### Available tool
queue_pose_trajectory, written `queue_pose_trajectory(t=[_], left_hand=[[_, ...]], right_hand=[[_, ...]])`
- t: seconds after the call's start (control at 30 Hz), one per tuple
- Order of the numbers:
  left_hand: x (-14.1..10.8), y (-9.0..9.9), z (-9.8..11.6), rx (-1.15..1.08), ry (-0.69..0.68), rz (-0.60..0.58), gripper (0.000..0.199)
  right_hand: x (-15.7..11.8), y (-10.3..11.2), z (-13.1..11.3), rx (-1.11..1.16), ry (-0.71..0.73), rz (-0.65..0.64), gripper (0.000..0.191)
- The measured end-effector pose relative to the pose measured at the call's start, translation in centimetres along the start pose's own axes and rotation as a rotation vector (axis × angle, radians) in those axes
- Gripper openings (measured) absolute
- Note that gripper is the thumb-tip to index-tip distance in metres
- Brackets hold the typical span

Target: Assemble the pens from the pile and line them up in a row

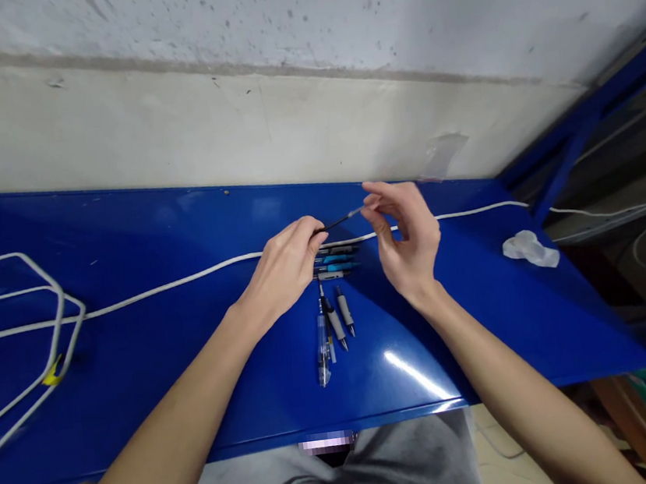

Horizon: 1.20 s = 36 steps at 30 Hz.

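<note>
Your left hand has the dark end of a thin rod pinched between thumb and fingers, and the rod slants up toward your right hand. Its pale end reaches your right thumb and fingertips, which curl around that spot; you seem to touch it there, but I cannot tell whether you have it gripped. The rod is in the air between your hands, above the blue table

Just under your left fingertips, several pens lie side by side in a row, and as far as they show they look whole. Nearer you than the grip, a clear barrel, a thin stick and two grey tapered pieces lie loose and apart from the row. So the row looks finished or untouched, I cannot tell which, while the rod and these loose pieces are, I judge, parts still unjoined

Behind the row a white cable runs across, passing beneath both your hands, and a crumpled white piece lies well to the right
</note>
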State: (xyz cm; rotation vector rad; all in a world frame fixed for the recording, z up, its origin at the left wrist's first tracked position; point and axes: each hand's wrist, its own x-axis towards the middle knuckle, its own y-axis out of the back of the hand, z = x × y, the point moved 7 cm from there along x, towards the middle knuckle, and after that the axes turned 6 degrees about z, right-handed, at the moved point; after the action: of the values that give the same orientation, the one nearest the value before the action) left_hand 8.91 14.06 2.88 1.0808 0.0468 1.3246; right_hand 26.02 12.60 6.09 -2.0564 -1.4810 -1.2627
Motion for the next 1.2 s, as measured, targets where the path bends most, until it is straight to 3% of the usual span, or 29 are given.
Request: queue_pose_trajectory(t=[0.13, 0.3, 0.5, 0.7, 0.83, 1.1, 1.2], left_hand=[[0.1, 0.3, 0.1, 0.015, -0.024, 0.017, 0.018], [0.0, 0.2, 0.0, 0.032, -0.076, 0.018, 0.020], [-0.2, 0.9, 0.3, 0.083, -0.251, 0.099, 0.018], [-0.2, 1.6, 0.7, 0.139, -0.309, 0.136, 0.022], [-0.2, 1.6, 0.9, 0.129, -0.297, 0.093, 0.020], [0.3, 1.4, -0.6, 0.124, -0.218, 0.070, 0.022], [0.2, 1.3, -0.6, 0.127, -0.207, 0.062, 0.024]], right_hand=[[-0.5, -1.0, 0.6, 0.155, -0.159, -0.078, 0.019], [-1.1, -1.8, 1.4, 0.185, -0.272, -0.131, 0.009], [-1.2, -2.2, 1.3, 0.114, -0.255, -0.237, 0.019], [-1.9, -3.0, 1.2, 0.168, -0.290, -0.333, 0.023], [-2.1, -3.0, 1.3, 0.177, -0.333, -0.353, 0.025], [-1.3, -2.2, 1.2, 0.006, -0.190, -0.283, 0.018], [-1.6, -2.7, 1.3, 0.049, -0.201, -0.334, 0.016]])
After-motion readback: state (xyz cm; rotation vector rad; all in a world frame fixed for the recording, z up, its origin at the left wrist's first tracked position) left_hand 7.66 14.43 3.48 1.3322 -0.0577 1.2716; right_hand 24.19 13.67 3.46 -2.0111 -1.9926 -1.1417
